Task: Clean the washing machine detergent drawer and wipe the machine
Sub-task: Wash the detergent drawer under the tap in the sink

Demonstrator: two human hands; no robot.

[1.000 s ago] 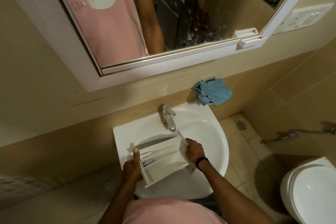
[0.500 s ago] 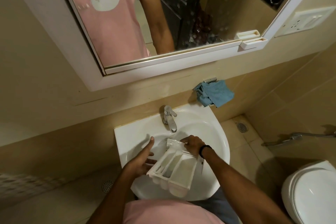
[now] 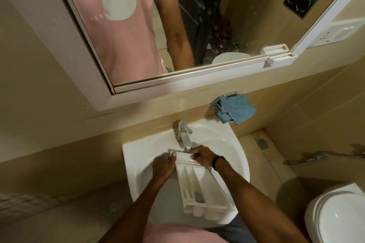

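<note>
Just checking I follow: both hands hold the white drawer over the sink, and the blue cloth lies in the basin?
No: the head view shows the blue cloth hanging on the wall behind the sink, not in it. The left hand and right hand do hold the white drawer.

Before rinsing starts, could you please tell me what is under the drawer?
The white sink lies under the drawer, which the left hand and right hand grip. The basin's bottom is covered.
</note>
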